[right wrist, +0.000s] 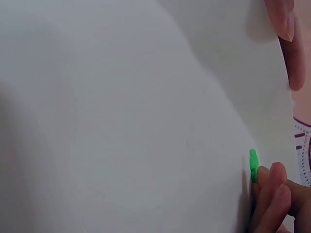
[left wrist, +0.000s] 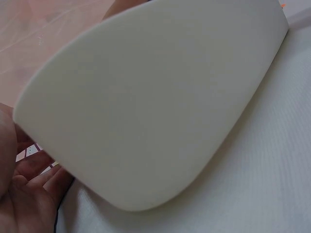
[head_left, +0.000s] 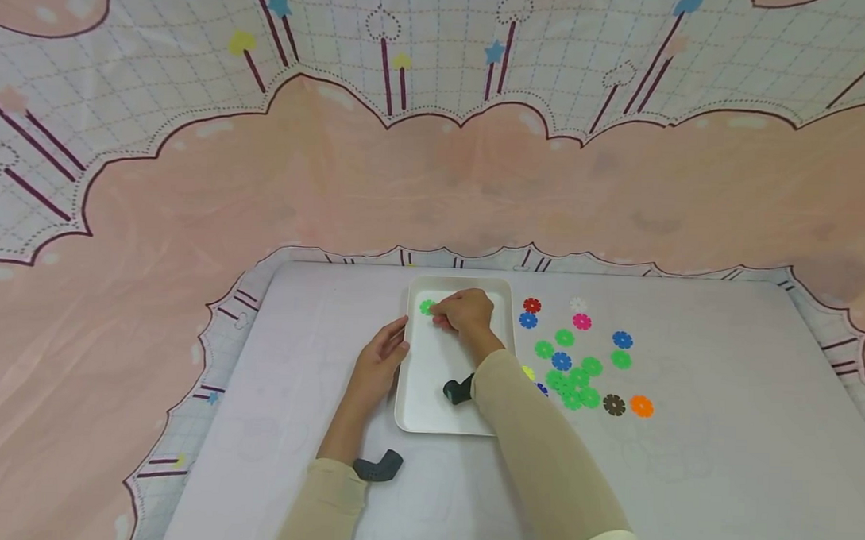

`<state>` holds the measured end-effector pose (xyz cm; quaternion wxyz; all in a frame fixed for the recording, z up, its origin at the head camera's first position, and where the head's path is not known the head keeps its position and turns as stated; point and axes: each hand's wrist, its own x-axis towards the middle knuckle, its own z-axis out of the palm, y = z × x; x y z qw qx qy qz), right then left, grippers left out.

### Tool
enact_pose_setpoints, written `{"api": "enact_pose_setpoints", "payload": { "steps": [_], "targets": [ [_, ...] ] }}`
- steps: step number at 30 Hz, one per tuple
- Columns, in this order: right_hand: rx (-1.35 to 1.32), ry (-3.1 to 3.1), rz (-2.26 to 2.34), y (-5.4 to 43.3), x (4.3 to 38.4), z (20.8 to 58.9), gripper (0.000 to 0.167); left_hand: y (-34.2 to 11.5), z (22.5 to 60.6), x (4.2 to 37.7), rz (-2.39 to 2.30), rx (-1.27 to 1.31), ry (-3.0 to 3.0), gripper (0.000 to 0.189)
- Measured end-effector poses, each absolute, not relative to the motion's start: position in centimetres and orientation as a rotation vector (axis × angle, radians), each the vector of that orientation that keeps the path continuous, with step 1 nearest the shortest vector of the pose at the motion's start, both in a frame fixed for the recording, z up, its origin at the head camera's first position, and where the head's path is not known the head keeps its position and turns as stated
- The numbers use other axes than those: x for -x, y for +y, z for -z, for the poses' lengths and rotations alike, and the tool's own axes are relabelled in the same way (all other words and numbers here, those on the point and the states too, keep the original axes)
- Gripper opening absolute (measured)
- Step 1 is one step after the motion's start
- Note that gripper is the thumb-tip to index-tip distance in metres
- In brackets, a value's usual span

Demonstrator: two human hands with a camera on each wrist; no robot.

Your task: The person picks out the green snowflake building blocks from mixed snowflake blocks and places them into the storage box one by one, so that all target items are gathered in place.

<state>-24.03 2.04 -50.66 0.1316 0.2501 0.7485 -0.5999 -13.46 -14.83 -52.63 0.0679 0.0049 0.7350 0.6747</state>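
Observation:
A white rectangular tray (head_left: 449, 417) lies on the table, and my left hand (head_left: 377, 363) grips its left rim. In the right wrist view, that hand's thumb is over the rim and a finger (right wrist: 294, 63) lies along the outside. Reaching over the tray, my right hand (head_left: 467, 312) pinches a flat green notched disc (head_left: 427, 306) near the far left corner. From the right wrist, the green disc (right wrist: 253, 162) stands on edge between thumb and fingers, close to the tray surface. The left wrist view is mostly filled by the tray's side (left wrist: 155, 107).
Right of the tray, several more notched discs lie on the table (head_left: 723, 352), with a green heap (head_left: 575, 386) among them. Others include a red disc (head_left: 532, 305), a pink one (head_left: 582, 321), a brown one (head_left: 614, 404) and an orange one (head_left: 641, 405). My right sleeve hides part of the tray.

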Motion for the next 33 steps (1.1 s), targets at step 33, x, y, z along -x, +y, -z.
{"api": "enact_pose_setpoints", "payload": {
  "steps": [33],
  "targets": [
    [0.135,2.277,1.307,8.1,20.3,43.4,0.029,-14.8,52.4,13.1,-2.051,0.017,2.196,0.047]
  ]
}}
